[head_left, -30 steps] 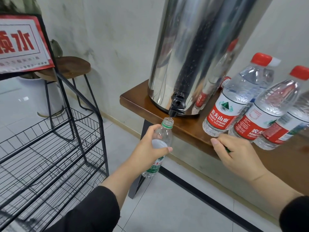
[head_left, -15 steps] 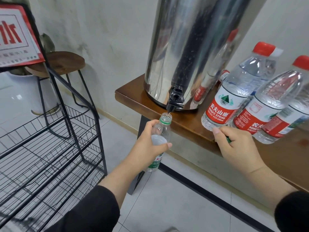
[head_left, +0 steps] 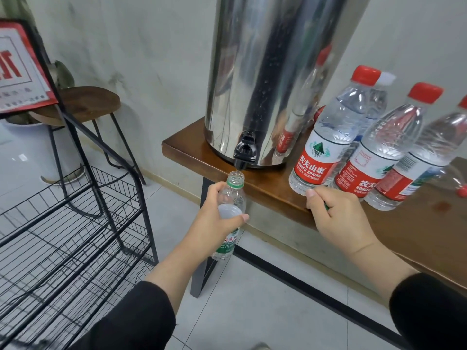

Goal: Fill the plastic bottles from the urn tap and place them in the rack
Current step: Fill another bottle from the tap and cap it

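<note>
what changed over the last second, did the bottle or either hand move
Little changed. The left hand has kept its grip on the small green-label bottle, mouth held just under the urn tap. The right hand has stayed curled at the table edge, pinching something green. The shift between frames looks like camera movement.

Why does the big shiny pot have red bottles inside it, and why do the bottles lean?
In the head view, the shiny urn acts like a mirror, showing stretched reflections of the red-capped bottles beside it; the wide-angle lens bends the picture, so things near the edges lean outward.
</note>
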A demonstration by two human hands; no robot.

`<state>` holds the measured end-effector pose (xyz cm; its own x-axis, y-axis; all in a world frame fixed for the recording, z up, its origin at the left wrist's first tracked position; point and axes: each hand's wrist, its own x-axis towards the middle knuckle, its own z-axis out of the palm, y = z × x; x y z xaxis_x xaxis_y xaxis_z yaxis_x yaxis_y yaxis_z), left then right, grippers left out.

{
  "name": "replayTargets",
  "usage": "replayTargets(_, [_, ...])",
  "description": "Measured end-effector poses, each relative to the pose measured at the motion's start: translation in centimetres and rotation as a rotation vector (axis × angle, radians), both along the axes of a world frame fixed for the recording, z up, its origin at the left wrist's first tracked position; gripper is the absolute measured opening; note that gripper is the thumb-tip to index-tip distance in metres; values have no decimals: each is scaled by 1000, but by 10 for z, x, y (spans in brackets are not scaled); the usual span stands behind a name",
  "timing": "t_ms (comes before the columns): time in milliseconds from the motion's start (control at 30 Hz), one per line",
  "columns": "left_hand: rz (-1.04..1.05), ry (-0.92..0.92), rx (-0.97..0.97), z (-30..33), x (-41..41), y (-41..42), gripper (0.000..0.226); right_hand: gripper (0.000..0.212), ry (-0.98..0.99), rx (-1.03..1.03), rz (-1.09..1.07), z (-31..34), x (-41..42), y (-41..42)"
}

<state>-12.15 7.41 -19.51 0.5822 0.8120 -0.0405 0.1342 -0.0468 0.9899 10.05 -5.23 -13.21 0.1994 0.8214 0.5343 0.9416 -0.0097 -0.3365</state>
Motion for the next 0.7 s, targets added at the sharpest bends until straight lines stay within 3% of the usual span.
replayTargets(700, [77, 19, -17, 4, 10, -5, 69, 37, 73, -28, -71, 2, 2, 1])
